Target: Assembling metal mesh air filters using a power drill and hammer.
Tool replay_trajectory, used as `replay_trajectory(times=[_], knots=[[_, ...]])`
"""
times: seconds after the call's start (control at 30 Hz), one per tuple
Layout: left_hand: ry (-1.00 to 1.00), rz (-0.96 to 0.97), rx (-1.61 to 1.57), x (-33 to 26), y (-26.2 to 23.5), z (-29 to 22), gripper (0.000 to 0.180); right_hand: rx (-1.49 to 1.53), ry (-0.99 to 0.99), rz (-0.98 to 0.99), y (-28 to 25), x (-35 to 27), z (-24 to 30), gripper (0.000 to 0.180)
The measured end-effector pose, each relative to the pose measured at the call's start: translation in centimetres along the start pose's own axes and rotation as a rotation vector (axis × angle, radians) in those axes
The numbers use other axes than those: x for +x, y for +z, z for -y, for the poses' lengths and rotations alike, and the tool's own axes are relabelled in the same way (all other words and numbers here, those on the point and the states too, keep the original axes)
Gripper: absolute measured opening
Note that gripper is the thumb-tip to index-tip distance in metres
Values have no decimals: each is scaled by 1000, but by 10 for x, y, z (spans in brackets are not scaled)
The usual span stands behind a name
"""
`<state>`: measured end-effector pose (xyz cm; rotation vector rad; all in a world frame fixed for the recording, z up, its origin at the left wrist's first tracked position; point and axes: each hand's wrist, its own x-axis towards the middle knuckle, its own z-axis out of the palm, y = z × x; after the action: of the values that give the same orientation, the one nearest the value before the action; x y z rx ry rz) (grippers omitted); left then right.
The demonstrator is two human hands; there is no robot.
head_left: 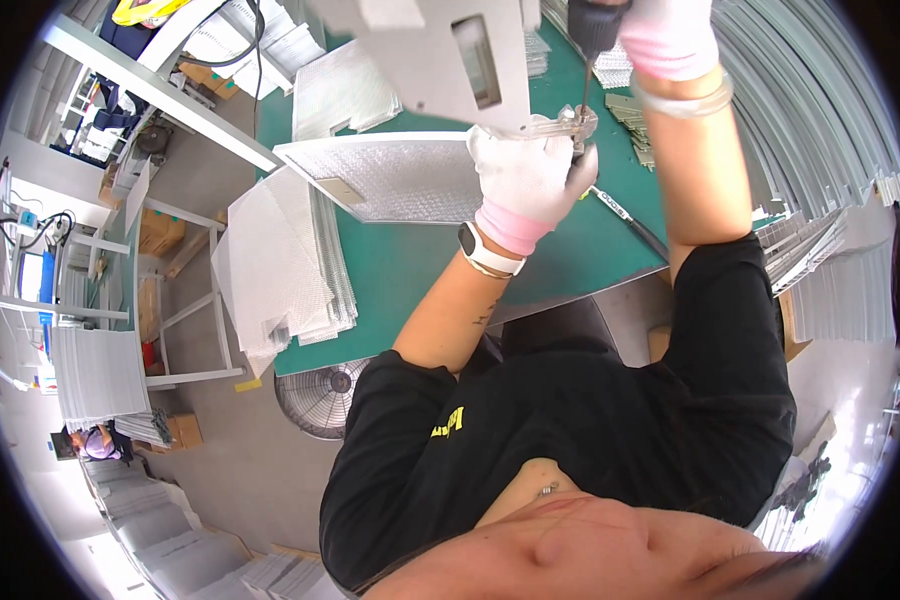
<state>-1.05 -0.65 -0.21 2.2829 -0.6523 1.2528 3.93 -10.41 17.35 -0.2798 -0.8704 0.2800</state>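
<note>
A framed metal mesh filter panel is laid flat on the green worktable, with its right end under the gloved left hand. A small clear bracket at that end of the panel is pinched by the left hand, whose fingers are curled closed around it. A watch with a white strap is worn on the left wrist.

Directly above the bracket, a powered screwdriver is gripped by the gloved right hand, the fingers being wrapped closed around the dark body at the top edge of the view. Its thin bit is pointed down onto the bracket, just beside the left fingertips. A clear bangle is seen on the right wrist.

A grey sheet-metal housing hangs over the table just left of the tool. A dark pen-like tool lies on the table near the left hand. A stack of loose mesh sheets rests at the table's left edge, and further mesh panels lie beyond the framed one. Long metal strips are piled at the right. A floor fan stands under the table's near edge, and a white rack is placed well to the left.
</note>
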Motion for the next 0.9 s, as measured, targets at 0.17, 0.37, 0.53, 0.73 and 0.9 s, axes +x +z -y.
replay_trajectory(times=[0.17,0.37,0.53,0.73,0.9], knots=[[25,-5,29,-3,-6,9,16,-248,-38,327,-23,3,-22,50],[69,-86,-115,-6,-2,9,16,-469,57,40,-1,-14,-16,50],[114,-40,-117,-1,-9,11,18,-360,187,424,-23,16,-19,58],[8,92,-162,-3,-25,4,16,-167,327,173,9,-17,-32,60],[-22,182,-5,-11,-30,3,22,-633,191,532,-7,3,-23,66]])
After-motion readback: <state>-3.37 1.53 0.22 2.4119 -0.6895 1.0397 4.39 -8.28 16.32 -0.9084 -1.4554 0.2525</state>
